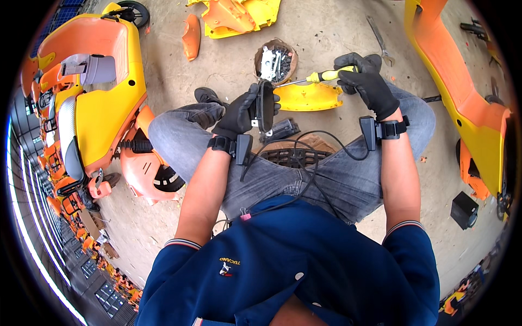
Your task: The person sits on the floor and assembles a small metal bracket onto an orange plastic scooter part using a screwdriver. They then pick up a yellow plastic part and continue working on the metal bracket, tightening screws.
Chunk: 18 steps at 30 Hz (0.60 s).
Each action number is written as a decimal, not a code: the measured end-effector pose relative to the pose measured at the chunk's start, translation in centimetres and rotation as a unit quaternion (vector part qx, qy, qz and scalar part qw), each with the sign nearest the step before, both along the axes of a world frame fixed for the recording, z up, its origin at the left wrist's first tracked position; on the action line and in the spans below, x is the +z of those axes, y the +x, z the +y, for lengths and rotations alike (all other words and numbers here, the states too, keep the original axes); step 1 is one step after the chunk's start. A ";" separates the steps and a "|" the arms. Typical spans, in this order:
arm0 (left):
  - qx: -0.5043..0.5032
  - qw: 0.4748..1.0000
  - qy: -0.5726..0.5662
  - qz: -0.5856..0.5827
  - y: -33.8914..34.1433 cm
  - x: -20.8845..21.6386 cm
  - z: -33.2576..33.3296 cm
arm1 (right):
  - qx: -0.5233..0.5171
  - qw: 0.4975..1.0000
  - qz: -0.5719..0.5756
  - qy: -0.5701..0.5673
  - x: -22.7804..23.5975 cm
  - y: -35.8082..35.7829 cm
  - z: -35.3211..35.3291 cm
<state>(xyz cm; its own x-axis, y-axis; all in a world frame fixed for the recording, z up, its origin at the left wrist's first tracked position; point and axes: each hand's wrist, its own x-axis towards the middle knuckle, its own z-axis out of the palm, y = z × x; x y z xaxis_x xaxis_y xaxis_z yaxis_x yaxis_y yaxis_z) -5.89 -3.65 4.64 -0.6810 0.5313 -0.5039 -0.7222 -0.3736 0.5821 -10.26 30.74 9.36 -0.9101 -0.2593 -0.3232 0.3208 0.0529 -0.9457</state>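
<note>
My left hand (239, 113), in a black glove, is closed around a flat, black, oblong part (265, 106) with small metal tabs at its lower end. In my right hand (372, 87), also gloved, is a screwdriver (326, 75) with a yellow handle. Its shaft points left, and the tip is close to the top of the black part; whether they touch I cannot tell. Below the screwdriver a yellow curved panel (310, 99) lies on the floor. A dark block-like piece (284, 129) rests between my legs, just right of the black part.
Beyond my hands stands a round container (294, 58) of screws and metal brackets. A wrench (379, 39) lies at the far right, with orange and yellow body panels (239, 16) at the back. Yellow-orange vehicle bodies (109, 125) flank me. A cable (331, 140) joins my wrist straps.
</note>
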 end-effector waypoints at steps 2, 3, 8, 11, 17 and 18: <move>0.001 1.000 0.000 -0.001 0.0 -0.3 -0.1 | -0.025 0.997 -0.031 0.069 2.0 0.4 -1.4; 0.002 1.000 -0.001 0.004 0.1 -0.3 -0.1 | -0.008 0.994 -0.064 0.094 2.0 0.2 -1.3; 0.014 0.999 0.022 -0.020 0.1 -0.4 -0.2 | 0.065 0.989 -0.072 0.109 1.2 -0.3 0.2; 0.009 1.000 0.023 -0.012 0.0 -0.5 -0.1 | 0.028 0.999 -0.003 0.024 -0.9 -0.2 0.7; 0.023 0.998 0.040 -0.030 0.0 -0.6 -0.1 | -0.029 0.997 -0.045 0.054 2.2 0.4 -1.3; 0.023 0.999 0.038 -0.027 0.0 -0.6 -0.2 | -0.009 0.995 -0.072 0.072 2.1 0.3 -1.1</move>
